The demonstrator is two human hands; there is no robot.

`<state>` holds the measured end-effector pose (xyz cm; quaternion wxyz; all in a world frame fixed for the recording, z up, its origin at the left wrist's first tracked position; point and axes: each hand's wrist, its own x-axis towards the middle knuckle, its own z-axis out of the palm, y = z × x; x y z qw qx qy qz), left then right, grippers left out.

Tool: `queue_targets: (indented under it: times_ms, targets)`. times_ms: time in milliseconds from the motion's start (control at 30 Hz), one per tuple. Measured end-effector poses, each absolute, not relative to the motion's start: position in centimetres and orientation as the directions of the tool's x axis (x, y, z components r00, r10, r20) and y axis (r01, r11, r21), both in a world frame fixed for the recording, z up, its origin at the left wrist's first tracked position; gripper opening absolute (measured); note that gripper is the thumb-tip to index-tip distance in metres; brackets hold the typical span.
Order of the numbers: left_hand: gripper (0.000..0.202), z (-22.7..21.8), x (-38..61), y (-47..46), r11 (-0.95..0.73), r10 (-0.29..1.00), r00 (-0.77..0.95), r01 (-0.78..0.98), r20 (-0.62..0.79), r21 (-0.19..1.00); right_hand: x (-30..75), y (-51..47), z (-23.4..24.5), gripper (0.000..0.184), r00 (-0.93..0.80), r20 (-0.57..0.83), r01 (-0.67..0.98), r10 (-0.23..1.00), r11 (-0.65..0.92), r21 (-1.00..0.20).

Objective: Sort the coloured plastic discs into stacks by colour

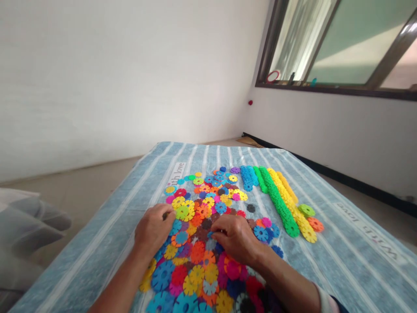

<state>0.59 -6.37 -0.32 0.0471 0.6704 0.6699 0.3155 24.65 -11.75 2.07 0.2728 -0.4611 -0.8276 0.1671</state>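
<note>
A heap of flat, notched plastic discs point(202, 208) in many colours lies spread on a striped light-blue sheet point(342, 261). My left hand point(152, 230) rests on the heap's left side, fingers curled down onto a yellow-green disc point(182, 212). My right hand point(236, 238) sits in the middle of the heap, fingers bent and pinched over the discs; what they hold is hidden. To the right lie sorted rows of overlapping discs: blue point(247, 177), green point(278, 202), yellow point(293, 208) and orange point(288, 187).
The sheet covers a low bed or mat with bare floor point(87, 182) around it. White walls stand behind and to the right, under a window point(339, 43). Grey-white fabric point(26, 226) lies at the left edge. Loose green point(306, 210) and orange point(316, 224) discs lie beside the rows.
</note>
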Motion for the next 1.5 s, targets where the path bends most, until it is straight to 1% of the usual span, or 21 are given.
queue_targets:
  times_ms: [133, 233, 300, 367, 400, 500, 533, 600, 700, 1000, 1167, 1300, 1400, 1500]
  targets:
    - [0.025, -0.4, 0.3, -6.1, -0.115, 0.921, -0.093, 0.864, 0.379, 0.491, 26.6, -11.1, 3.1, 0.014, -0.363, 0.353, 0.684, 0.862, 0.504, -0.527]
    - [0.026, -0.5, 0.3, -6.0, -0.108, 0.922, -0.096, 0.865, 0.374, 0.490, 29.7, -9.3, 4.4, 0.014, -0.265, 0.366, 0.754, 0.892, 0.428, -0.498]
    - [0.027, -0.5, 0.3, -6.0, -0.101, 0.926, -0.101, 0.862, 0.365, 0.496, 32.4, -7.5, 5.2, 0.014, -0.185, 0.348, 0.821, 0.919, 0.339, -0.459]
    - [0.027, -0.5, 0.4, -6.1, -0.096, 0.928, -0.106, 0.859, 0.358, 0.502, 35.0, -5.4, 5.9, 0.015, -0.134, 0.318, 0.888, 0.939, 0.256, -0.382]
    - [0.027, -0.4, 0.4, -6.1, -0.096, 0.927, -0.107, 0.858, 0.358, 0.504, 36.1, -4.3, 6.1, 0.017, -0.127, 0.292, 0.920, 0.948, 0.222, -0.323]
    - [0.025, -0.4, 0.4, -6.1, -0.105, 0.922, -0.108, 0.855, 0.372, 0.508, 38.5, -1.5, 6.2, 0.024, -0.092, 0.278, 0.980, 0.956, 0.136, -0.144]
    - [0.025, -0.5, 0.3, -6.1, -0.108, 0.920, -0.108, 0.854, 0.377, 0.509, 39.0, -0.6, 6.0, 0.025, -0.092, 0.262, 0.987, 0.961, 0.123, -0.105]
    - [0.024, -0.5, 0.3, -6.1, -0.110, 0.917, -0.110, 0.854, 0.384, 0.508, 39.4, 0.8, 5.4, 0.025, -0.093, 0.200, 0.992, 0.975, 0.109, -0.071]
    - [0.024, -0.6, 0.2, -6.1, -0.111, 0.917, -0.107, 0.857, 0.384, 0.504, 39.6, 2.5, 4.4, 0.024, -0.105, 0.125, 0.991, 0.987, 0.114, -0.070]
    - [0.025, -0.5, 0.4, -6.3, -0.087, 0.927, -0.113, 0.863, 0.357, 0.497, 39.6, 3.7, 3.7, 0.029, -0.097, 0.077, 0.995, 0.992, 0.100, -0.024]
    - [0.025, -0.5, 0.4, -6.3, -0.092, 0.928, -0.110, 0.859, 0.357, 0.504, 39.8, 3.2, 4.2, 0.033, -0.016, 0.131, 1.000, 0.991, 0.017, -0.003]
    - [0.024, -0.5, 0.4, -6.2, -0.103, 0.927, -0.104, 0.854, 0.361, 0.509, 39.7, 2.3, 4.7, 0.031, 0.021, 0.174, 1.000, 0.985, -0.019, -0.010]
    - [0.025, -0.5, 0.5, -6.3, -0.102, 0.925, -0.109, 0.851, 0.364, 0.515, 38.9, 1.3, 5.2, 0.027, -0.012, 0.187, 1.000, 0.982, 0.017, -0.024]
    - [0.025, -0.6, 0.8, -6.6, -0.095, 0.929, -0.107, 0.856, 0.355, 0.508, 37.4, -0.2, 5.2, 0.025, -0.093, 0.183, 0.993, 0.979, 0.105, -0.055]
